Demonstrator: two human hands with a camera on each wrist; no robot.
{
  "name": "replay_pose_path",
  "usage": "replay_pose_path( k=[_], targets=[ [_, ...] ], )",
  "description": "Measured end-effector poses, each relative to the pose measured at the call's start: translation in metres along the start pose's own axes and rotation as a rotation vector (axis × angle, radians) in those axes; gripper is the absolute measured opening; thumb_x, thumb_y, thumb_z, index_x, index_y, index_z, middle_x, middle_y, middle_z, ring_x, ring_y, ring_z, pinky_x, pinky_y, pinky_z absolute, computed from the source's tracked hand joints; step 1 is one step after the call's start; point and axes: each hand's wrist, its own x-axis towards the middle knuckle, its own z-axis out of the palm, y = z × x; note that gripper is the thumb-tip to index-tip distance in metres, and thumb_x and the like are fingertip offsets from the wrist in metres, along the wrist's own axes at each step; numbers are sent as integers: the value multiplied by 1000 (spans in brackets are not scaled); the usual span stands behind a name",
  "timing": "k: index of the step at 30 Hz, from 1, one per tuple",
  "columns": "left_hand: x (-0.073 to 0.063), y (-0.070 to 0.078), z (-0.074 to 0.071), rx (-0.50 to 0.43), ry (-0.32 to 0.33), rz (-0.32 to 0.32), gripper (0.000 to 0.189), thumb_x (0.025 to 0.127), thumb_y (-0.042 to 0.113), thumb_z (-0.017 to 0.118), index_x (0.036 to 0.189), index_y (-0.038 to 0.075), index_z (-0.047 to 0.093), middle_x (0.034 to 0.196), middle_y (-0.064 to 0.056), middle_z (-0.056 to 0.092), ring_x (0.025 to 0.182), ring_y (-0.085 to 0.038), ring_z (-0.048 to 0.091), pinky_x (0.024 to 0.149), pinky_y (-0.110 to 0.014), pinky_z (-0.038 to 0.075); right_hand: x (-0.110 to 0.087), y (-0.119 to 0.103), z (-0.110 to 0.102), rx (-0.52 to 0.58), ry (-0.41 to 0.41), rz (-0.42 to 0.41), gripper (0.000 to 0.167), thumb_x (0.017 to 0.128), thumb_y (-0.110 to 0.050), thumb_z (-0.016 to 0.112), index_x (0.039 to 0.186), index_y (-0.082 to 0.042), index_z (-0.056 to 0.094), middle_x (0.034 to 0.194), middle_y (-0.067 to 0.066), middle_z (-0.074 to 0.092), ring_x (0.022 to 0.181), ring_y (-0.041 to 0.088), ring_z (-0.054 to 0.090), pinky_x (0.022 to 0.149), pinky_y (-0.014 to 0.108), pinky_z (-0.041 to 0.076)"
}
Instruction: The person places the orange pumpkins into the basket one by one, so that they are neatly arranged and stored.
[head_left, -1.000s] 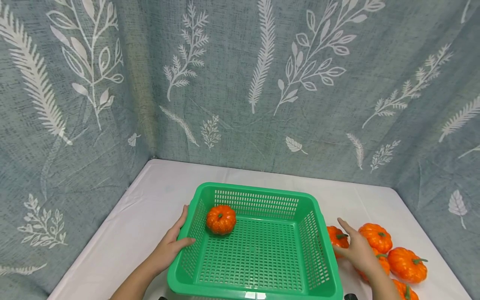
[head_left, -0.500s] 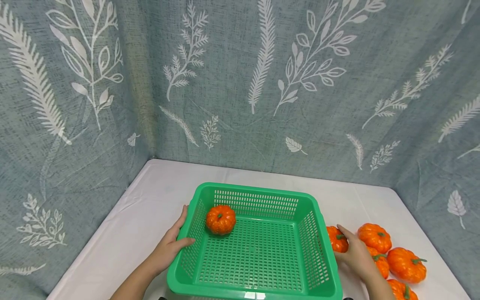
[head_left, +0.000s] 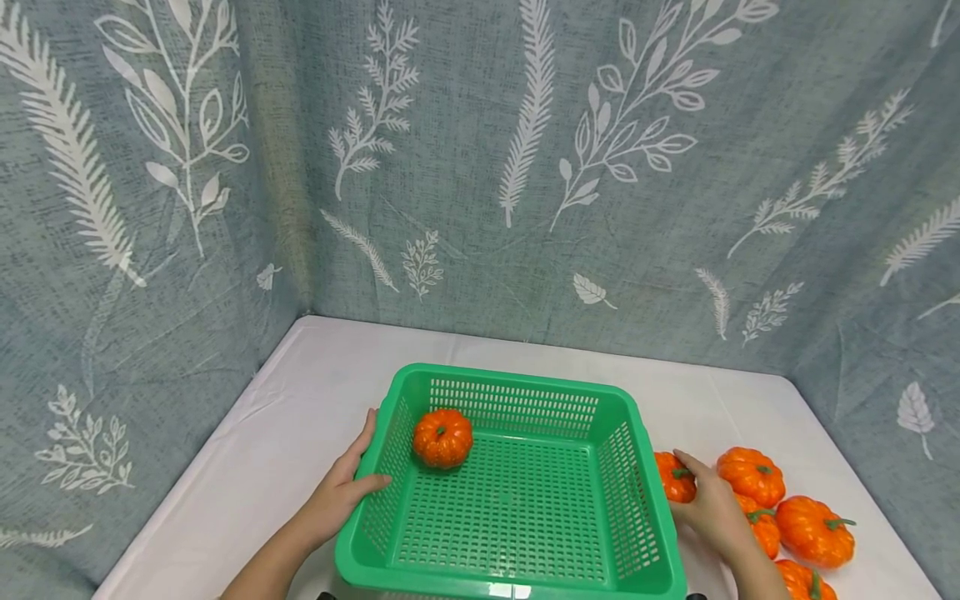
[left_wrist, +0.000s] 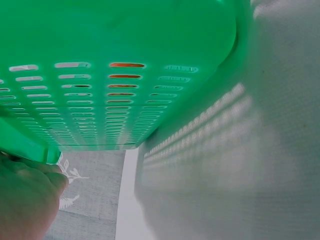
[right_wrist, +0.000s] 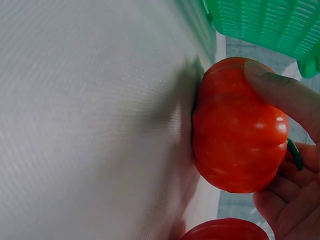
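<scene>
A green plastic basket [head_left: 502, 517] stands on the white table, with one orange pumpkin [head_left: 442, 439] in its back left corner. My left hand [head_left: 341, 492] grips the basket's left rim, thumb over the edge and fingers along the outside. Just outside the right wall, my right hand [head_left: 711, 504] holds another small pumpkin [right_wrist: 240, 130] between thumb and fingers. In the right wrist view the thumb lies on one side of this pumpkin and the fingers on the other, its green stem [right_wrist: 295, 153] pointing toward the palm. It sits at the table surface.
Several more orange pumpkins [head_left: 813, 531] lie on the right of the table, close behind and beside my right hand. A blue-grey curtain [head_left: 480, 167] with white leaf prints stands around the back and sides of the table [head_left: 247, 467].
My right hand has lowered onto the pumpkin beside the basket, and its thumb and fingers have closed around it. The left hand and the basket have stayed put.
</scene>
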Motion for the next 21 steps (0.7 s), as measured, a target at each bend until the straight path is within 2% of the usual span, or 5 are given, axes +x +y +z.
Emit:
replay_pose_path(
  k=[7,16,21],
  targets=[
    [0,1,0,-5,-3,0,83,87,-1,48,148,2,-7,154,-20,-14,139,-45,-5,99,-20,41,0,-3,-1,-18,30,-32,93,67,-41,80,137,6,39,133,31,47,118,46,47,97,62,40],
    [0,0,0,-17,-10,9,83,87,-2,48,148,1,-8,154,-19,-15,139,-44,-6,98,-14,38,-1,-6,-4,-3,30,-21,96,69,-43,79,139,6,36,136,31,44,122,46,42,99,63,37],
    [0,-1,0,-12,-5,14,83,87,-2,48,148,1,-8,154,-19,-14,139,-44,-8,98,-9,33,0,-7,-9,-16,55,-51,92,72,-41,77,139,7,36,136,30,44,123,47,41,100,63,37]
  ],
)
